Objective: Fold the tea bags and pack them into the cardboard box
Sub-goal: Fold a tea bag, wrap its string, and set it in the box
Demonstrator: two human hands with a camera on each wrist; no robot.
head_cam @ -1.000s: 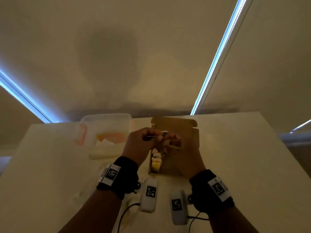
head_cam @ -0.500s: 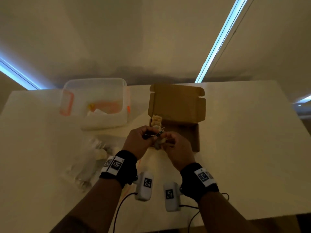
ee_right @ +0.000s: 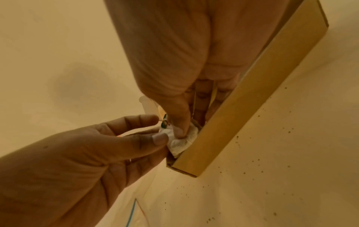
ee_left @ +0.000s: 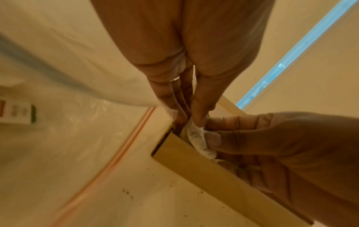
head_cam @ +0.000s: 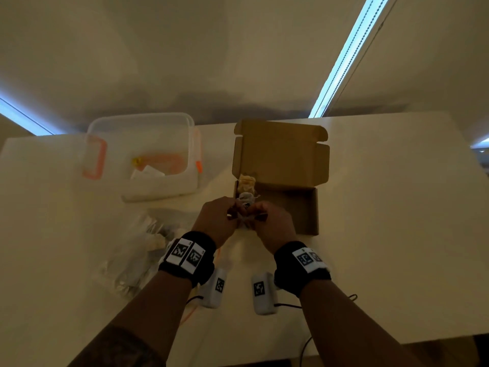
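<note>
An open brown cardboard box (head_cam: 299,207) stands mid-table with its lid (head_cam: 281,152) raised at the back. A few folded tea bags (head_cam: 247,185) line its left inner wall. Both hands meet at the box's near-left corner around a small folded white tea bag (head_cam: 245,216). My left hand (head_cam: 232,213) pinches that tea bag (ee_left: 196,135) between thumb and fingers. My right hand (head_cam: 262,218) holds the tea bag (ee_right: 183,142) with its thumb pressed on it, just inside the box wall (ee_right: 242,115). The other fingers are hidden behind the wall.
A clear plastic container (head_cam: 143,157) with orange clips stands at the back left. A crumpled clear bag (head_cam: 137,250) with more tea bags lies left of my left wrist. Dark tea specks dot the white table (ee_right: 272,192). Cables trail near the front edge.
The head view has tilted down. Both hands have come down with the tea bag to the box's near-left corner.
</note>
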